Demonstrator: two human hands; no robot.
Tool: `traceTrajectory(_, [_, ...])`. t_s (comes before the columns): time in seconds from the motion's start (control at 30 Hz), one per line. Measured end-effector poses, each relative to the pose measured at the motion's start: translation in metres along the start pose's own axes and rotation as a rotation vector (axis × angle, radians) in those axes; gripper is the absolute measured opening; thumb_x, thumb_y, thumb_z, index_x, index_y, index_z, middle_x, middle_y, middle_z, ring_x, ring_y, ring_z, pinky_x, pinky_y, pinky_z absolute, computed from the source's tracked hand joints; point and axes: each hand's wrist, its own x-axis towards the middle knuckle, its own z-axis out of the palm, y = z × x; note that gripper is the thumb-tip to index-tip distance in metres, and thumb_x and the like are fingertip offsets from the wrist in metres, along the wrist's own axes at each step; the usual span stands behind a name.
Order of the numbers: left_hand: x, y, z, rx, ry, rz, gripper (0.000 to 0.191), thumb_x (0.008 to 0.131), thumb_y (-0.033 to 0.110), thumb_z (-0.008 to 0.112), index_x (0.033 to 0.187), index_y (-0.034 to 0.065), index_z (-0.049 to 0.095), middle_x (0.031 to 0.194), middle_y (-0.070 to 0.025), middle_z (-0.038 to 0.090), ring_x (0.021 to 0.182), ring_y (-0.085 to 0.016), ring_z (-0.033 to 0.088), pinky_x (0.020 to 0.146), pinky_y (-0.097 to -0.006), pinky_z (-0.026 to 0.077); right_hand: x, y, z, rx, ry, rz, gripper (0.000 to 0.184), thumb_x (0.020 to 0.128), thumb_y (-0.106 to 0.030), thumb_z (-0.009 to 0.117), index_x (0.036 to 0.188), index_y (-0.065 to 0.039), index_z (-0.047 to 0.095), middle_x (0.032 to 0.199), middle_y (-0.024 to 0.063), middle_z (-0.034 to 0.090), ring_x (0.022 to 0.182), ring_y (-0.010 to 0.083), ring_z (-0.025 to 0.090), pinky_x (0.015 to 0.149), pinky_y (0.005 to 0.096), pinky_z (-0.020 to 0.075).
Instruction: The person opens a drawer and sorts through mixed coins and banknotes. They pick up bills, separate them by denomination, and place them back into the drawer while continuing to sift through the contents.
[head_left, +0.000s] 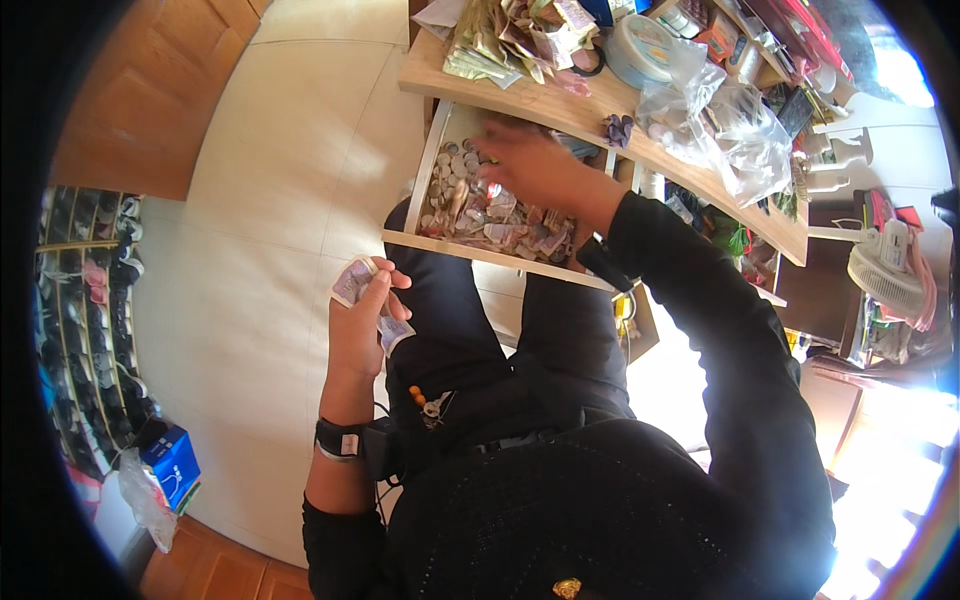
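My left hand, out to the left of my thigh, holds a few purple banknotes between thumb and fingers. Part of the notes sticks out below the fingers. Over the pulled-out wooden drawer is my right hand, blurred, so its grip cannot be told. Under and beside it lie many coins, mostly in the drawer's left part. Crumpled small banknotes cover the drawer's front part. The right hand hides some of the drawer's back.
On the wooden desktop above the drawer lie a heap of banknotes, a round plastic tub, a purple hair claw and clear plastic bags. A white fan stands right. Shoe racks line the left.
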Motion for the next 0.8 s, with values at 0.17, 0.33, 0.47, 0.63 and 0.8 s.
traceTrajectory(0.17, [-0.001,0.000,-0.008,0.008,-0.011,0.001,0.013,0.092,0.011,0.055,0.103,0.0044,0.058,0.085,-0.0085,0.064,0.056,-0.008,0.054,0.054,-0.0239,0.050,0.015,0.053,0.019,-0.179,-0.051,0.295,0.049,0.097,-0.037,0.042,0.135,-0.006,0.046,0.128,0.0226,0.054,0.116,0.0433,0.053,0.100,0.0488,0.0412])
traceTrajectory(0.33, [-0.002,-0.001,-0.022,-0.033,0.030,-0.016,0.013,0.093,0.012,0.056,0.104,0.0054,0.058,0.086,-0.0078,0.064,0.056,-0.007,0.055,0.055,-0.0241,0.051,0.009,0.063,0.020,-0.427,-0.129,0.244,0.051,0.098,-0.039,0.040,0.133,-0.003,0.046,0.125,0.0251,0.055,0.113,0.0429,0.055,0.097,0.0489,0.0430])
traceTrajectory(0.47, [0.002,-0.011,-0.025,-0.081,0.000,-0.026,0.013,0.092,0.012,0.057,0.103,0.0053,0.058,0.086,-0.0079,0.064,0.056,-0.008,0.055,0.055,-0.0242,0.051,-0.042,0.012,0.004,0.017,-0.175,0.252,0.054,0.095,-0.041,0.045,0.129,0.001,0.047,0.123,0.0301,0.054,0.117,0.0441,0.051,0.101,0.0478,0.0398])
traceTrajectory(0.63, [0.007,-0.026,-0.026,-0.105,-0.051,-0.089,0.012,0.091,0.011,0.058,0.101,0.0049,0.059,0.085,-0.0088,0.065,0.055,-0.008,0.056,0.054,-0.0240,0.050,-0.042,0.007,-0.016,0.006,-0.068,0.274,0.062,0.092,-0.044,0.049,0.136,-0.001,0.042,0.119,0.0291,0.057,0.111,0.0441,0.055,0.097,0.0454,0.0431])
traceTrajectory(0.8, [0.009,-0.045,-0.028,-0.074,-0.094,-0.137,0.010,0.091,0.012,0.058,0.099,0.0059,0.060,0.084,-0.0095,0.066,0.054,-0.009,0.056,0.053,-0.0235,0.049,-0.007,0.033,-0.005,0.103,-0.015,0.572,0.062,0.090,-0.048,0.051,0.127,0.002,0.046,0.123,0.0329,0.052,0.115,0.0451,0.051,0.097,0.0472,0.0415])
